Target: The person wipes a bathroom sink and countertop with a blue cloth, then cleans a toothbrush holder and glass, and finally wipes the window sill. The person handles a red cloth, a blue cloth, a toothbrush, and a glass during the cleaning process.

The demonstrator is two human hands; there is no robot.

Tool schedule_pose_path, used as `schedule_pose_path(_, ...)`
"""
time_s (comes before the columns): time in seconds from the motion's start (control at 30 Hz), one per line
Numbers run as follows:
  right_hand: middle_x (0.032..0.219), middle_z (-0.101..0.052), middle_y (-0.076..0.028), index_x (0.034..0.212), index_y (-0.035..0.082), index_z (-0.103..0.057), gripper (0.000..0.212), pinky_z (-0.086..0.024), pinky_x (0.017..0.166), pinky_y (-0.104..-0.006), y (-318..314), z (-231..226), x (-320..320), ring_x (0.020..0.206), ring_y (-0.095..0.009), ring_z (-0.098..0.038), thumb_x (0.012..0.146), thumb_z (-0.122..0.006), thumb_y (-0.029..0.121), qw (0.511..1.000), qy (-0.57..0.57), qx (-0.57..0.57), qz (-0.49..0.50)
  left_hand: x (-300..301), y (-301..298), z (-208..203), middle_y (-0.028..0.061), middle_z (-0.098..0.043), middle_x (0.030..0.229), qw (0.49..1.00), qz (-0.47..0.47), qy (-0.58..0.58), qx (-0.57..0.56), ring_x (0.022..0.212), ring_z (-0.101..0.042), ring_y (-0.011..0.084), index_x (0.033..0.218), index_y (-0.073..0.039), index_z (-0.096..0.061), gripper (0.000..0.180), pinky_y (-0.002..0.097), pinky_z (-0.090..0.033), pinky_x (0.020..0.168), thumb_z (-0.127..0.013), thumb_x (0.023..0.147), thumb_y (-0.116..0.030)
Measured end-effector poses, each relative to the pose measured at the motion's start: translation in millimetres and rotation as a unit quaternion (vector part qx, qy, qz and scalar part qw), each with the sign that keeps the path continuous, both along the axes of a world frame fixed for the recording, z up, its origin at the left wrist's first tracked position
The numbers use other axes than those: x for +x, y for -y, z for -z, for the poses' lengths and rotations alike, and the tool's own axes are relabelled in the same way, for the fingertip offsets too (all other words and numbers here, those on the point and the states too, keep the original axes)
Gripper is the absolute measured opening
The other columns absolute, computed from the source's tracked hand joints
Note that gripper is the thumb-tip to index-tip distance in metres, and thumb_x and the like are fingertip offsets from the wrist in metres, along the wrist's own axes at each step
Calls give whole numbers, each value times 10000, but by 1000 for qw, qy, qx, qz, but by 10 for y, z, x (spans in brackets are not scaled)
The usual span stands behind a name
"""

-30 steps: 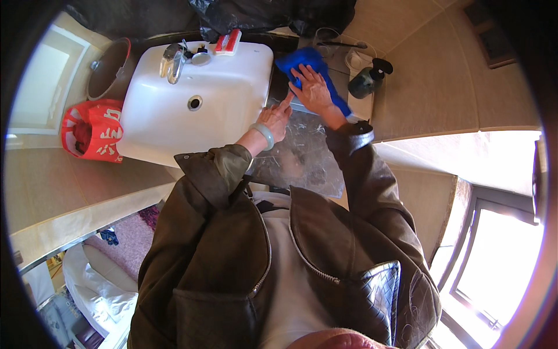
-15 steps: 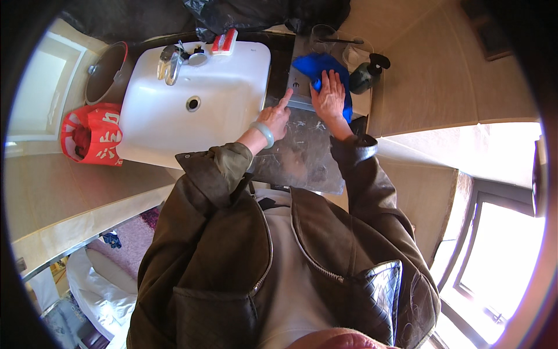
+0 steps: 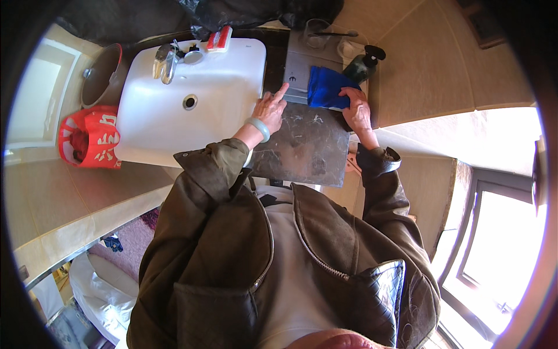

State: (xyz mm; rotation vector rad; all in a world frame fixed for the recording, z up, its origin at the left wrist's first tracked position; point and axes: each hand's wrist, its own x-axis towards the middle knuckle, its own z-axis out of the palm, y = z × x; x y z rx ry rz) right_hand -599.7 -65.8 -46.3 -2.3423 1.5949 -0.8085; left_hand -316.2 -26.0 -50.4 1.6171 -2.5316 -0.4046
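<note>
right hand [image 3: 356, 109] has slid to the right edge of the blue cloth [image 3: 326, 87], which sits squarer on the grey box [image 3: 296, 61], long axis kinda left-right, straight end facing the sink [image 3: 224, 116], can't tell if fingers pinch, left hand [image 3: 270, 110] index out, grip unclear

Lit from the window [image 3: 497, 250] between three and four o'clock, blown out there; bowed toward the edges, black at corners.
</note>
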Motion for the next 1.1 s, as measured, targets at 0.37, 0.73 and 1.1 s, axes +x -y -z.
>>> schedule_pose_path(0.37, 1448, -482, -125, 1354, 141, -540, 658, -316, 1130, -448, 75, 262, 1099, 1373, -334, -398, 721, -648, 0, 998, -2, -13, -65, 192, -346, 176, 244, -85, 1581, 988, -115, 87, 53, 1478, -90, 400, 1480, -63, -335, 836, 599, -295, 1099, -746, 764, -194)
schedule_pose_path(0.73, 1494, -365, -201, 1411, 106, -453, 658, -226, 1180, -482, 280, 571, 2290, 1437, -396, -262, 793, -679, 91, 973, 79, 55, -209, 491, -435, 229, 217, -220, 1567, 993, -82, 22, 83, 1466, -200, 378, 1491, -37, -282, 1015, 446, -312, 1145, -837, 652, -171)
schedule_pose_path(1.1, 1533, -374, -70, 1311, 186, -568, 529, -141, 1133, -644, 1370, 292, 2688, 1464, -277, -248, 845, -684, 408, 988, -92, 111, -48, 563, -439, 289, 188, -260, 1566, 983, -90, -134, 88, 1466, -232, 320, 1407, -25, -421, 917, 381, -261, 1189, -862, 605, -90)
